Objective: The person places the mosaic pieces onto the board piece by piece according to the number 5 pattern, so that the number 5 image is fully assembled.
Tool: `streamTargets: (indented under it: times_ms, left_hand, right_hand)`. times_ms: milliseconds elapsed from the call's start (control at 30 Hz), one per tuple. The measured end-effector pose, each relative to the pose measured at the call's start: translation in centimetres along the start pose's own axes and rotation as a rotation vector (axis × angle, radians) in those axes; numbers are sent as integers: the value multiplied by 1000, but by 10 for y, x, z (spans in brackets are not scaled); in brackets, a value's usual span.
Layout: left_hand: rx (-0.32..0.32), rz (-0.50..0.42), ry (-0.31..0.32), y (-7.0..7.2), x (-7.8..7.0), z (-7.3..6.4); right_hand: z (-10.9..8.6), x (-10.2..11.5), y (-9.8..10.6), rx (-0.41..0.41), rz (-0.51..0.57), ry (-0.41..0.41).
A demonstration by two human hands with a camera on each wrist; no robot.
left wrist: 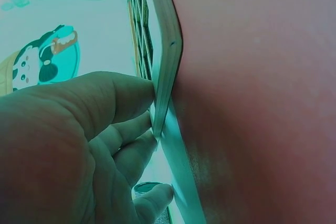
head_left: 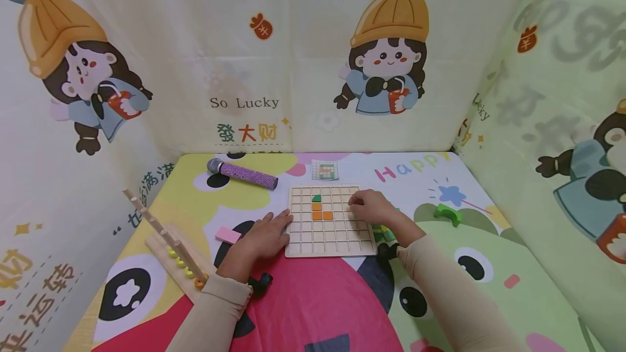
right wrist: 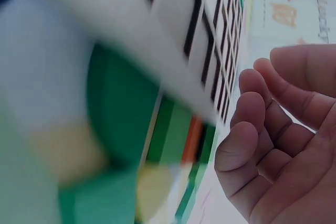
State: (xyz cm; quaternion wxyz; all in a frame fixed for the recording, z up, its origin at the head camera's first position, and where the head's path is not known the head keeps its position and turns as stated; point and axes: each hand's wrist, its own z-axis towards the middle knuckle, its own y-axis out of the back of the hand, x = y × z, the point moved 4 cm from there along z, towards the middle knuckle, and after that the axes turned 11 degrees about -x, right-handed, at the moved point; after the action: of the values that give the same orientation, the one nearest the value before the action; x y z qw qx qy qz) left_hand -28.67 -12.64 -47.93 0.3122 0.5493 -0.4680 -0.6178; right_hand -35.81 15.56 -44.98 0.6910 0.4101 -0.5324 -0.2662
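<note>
A square wooden grid board lies mid-table, with orange squares and a green piece with a curved edge set in its cells. My left hand rests at the board's left edge, thumb and fingertips touching it with the fingers fairly straight. Over the board's right side is my right hand, its fingers loosely bent and nothing visible between them in the right wrist view. Green and multicoloured pieces lie beside the board's right edge, partly hidden by the right arm in the head view.
Behind the board lies a small grid pattern card. A purple glittery microphone is at the back left. A wooden peg stand with yellow and orange pieces stands left, near a pink block. A green arch block lies right.
</note>
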Motion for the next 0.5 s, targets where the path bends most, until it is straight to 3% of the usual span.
streamTargets:
  times_ms: [233,500]
  left_hand:
    - [11,-13,5,2,-1,-1]
    - [15,-22,13,3,-2,-1]
  right_hand:
    - [-11,-28,19,-13,3,-53]
    - [-20,-51,21,4,-59,-45]
